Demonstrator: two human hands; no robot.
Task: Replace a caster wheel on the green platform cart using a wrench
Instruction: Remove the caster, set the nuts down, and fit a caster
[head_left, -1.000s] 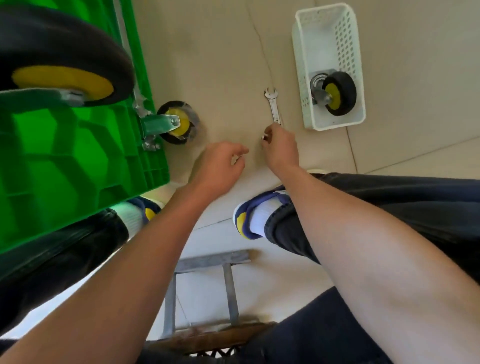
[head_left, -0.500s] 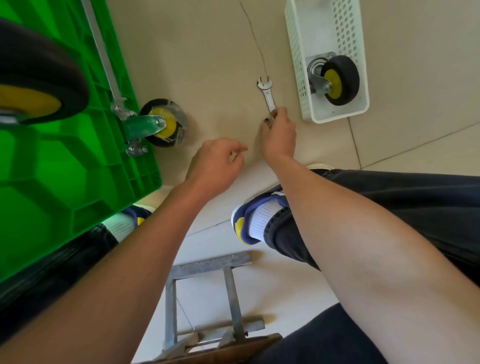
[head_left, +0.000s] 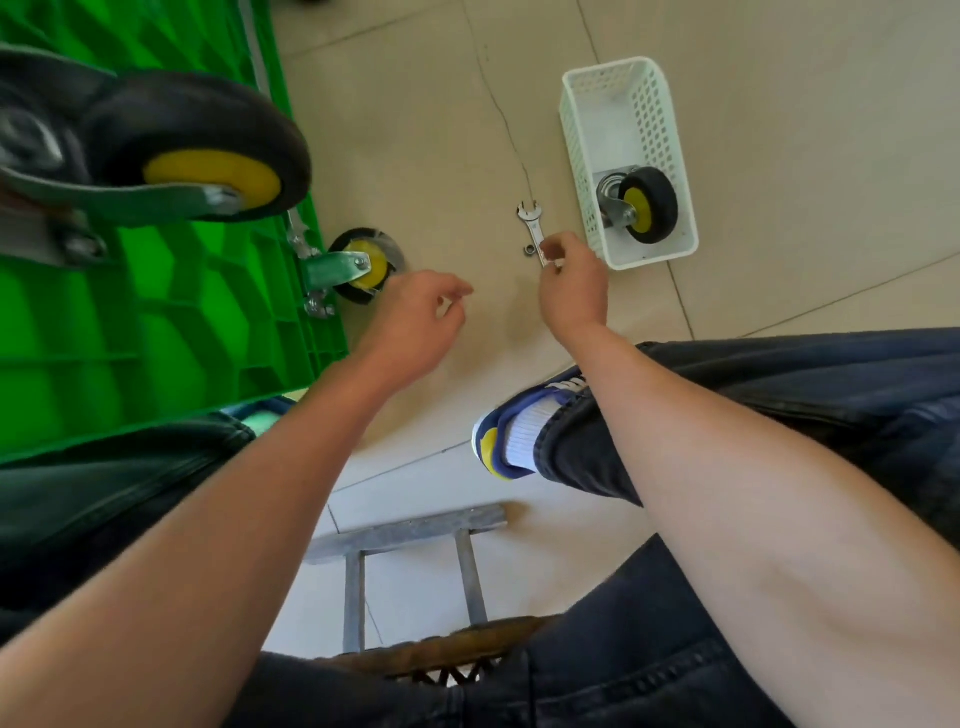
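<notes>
The green platform cart (head_left: 156, 322) stands tipped on its side at the left, underside facing me. A large black and yellow caster (head_left: 208, 156) sticks out near the camera, and a second caster (head_left: 363, 267) sits at the cart's lower edge by the floor. My right hand (head_left: 574, 288) pinches the lower end of a silver wrench (head_left: 532, 228) that points away across the floor tiles. A small nut (head_left: 528, 251) lies just left of the wrench. My left hand (head_left: 415, 322) hovers with loosely curled fingers, holding nothing, right of the floor-level caster.
A white perforated basket (head_left: 576, 171) on the floor to the right holds a spare black and yellow caster (head_left: 641, 205). My legs in dark trousers and a blue and yellow shoe (head_left: 514, 436) frame the bottom. A grey metal stool frame (head_left: 405, 535) stands beneath me.
My right hand has taken the wrench end off the floor, leaving a small nut lying beside it. The view has shifted; the left hand stays near the cart's caster.
</notes>
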